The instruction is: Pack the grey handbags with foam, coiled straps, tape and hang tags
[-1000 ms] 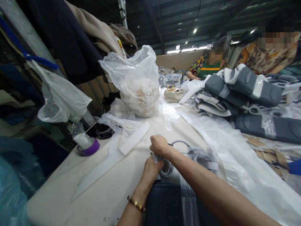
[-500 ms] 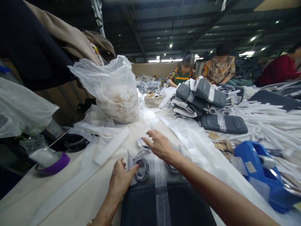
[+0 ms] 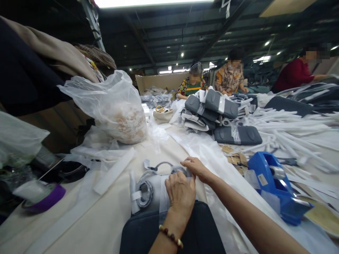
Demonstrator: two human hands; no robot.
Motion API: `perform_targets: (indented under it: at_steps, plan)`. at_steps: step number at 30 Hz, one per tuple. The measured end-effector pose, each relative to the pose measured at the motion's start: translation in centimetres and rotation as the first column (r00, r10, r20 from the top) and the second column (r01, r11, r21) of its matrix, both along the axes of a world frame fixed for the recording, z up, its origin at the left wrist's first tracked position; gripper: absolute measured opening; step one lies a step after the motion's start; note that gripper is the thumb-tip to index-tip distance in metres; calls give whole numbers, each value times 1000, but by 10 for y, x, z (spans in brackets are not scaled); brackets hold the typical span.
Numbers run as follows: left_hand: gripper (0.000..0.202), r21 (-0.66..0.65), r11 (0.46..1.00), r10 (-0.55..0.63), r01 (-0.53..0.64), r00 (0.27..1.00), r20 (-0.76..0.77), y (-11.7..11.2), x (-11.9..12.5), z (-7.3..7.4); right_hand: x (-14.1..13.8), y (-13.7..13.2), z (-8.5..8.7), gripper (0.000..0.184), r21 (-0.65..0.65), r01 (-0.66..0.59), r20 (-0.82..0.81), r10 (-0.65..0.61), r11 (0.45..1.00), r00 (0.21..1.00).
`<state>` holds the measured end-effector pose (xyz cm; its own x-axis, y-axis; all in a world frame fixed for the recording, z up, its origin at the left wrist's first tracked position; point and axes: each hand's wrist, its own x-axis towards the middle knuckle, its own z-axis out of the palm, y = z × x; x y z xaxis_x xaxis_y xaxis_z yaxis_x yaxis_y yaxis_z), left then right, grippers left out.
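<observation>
Here, the dark case [image 3: 141, 229] has a rolled coil [image 3: 150, 194] beyond its left half; beyond its right half, the left hand [image 3: 181, 192] meets the right hand [image 3: 196, 168] by another coil [image 3: 178, 169], their grasp hidden. Seemingly they're adjusting that coil; the next move calls for steadiness.

Dark beamed ceiling [image 3: 159, 42], bright light panel [image 3: 153, 2] overhead; pale partition [image 3: 156, 80] at back; metal post [image 3: 91, 23] left.

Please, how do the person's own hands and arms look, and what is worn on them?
The left hand and right hand are ungloved, and no sleeves show. A bead bracelet in dark brownish red and cream circles the left wrist. The right wrist looks bare.
</observation>
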<state>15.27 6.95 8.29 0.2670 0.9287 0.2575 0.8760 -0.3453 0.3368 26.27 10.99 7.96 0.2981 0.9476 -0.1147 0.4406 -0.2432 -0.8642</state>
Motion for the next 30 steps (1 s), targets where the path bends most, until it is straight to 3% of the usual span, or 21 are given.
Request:
perform_targets:
  at_steps: [5,11,16,23,30]
  plan:
    - [30,46,994,99,-99,995,-11,-2,13,-7,-1,3,2,23,-20,-14,21,14,1000,1000]
    - [26,-28,989,143,-144,989,-28,3,28,-16,-3,6,2,22,-26,0,147,4,1000,989]
    - [32,-67,991,110,-114,991,-70,3,28,-19,-6,14,-4,23,-46,20,233,-9,999,972]
    - [38,-44,997,58,-64,990,-128,-1,26,-27,-5,19,-16,24,-69,43,215,-27,997,976]
    - [45,-64,997,27,-36,991,-134,-8,18,-25,-8,21,-26,23,-88,43,208,-24,995,978]
